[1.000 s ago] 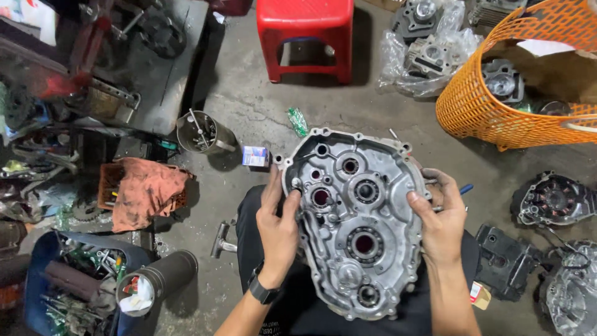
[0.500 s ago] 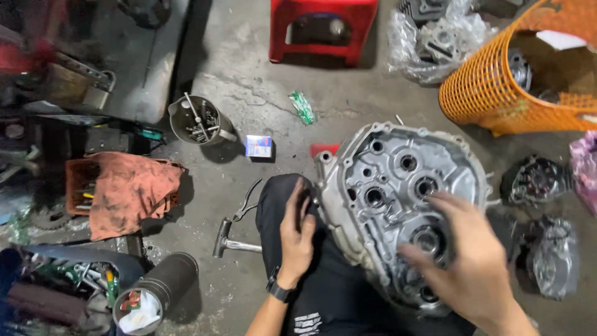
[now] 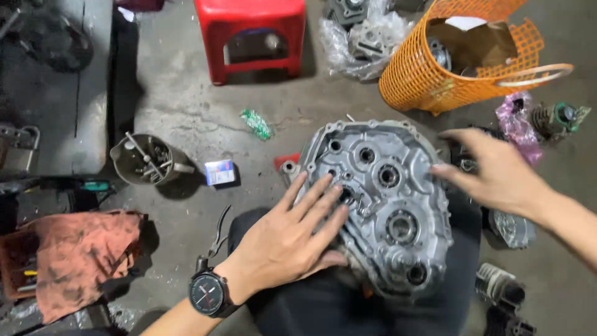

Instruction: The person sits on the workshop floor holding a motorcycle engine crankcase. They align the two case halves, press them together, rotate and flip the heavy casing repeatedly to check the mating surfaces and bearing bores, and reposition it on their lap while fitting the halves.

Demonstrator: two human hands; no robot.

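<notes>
Head view: we see grey engine case (image 3: 392, 205) at frame centre, resting on lap. Left hand (image 3: 292, 239) flat on its left edge, fingers spread, gripping nothing. Right hand (image 3: 497, 174) open, fingers apart, at case's upper right edge, clutching nothing. Orange basket (image 3: 423, 81) upper right; red stool (image 3: 249, 31) top centre.

Grey metal engine case half (image 3: 388, 205) lies open-side up on the lap.
</notes>
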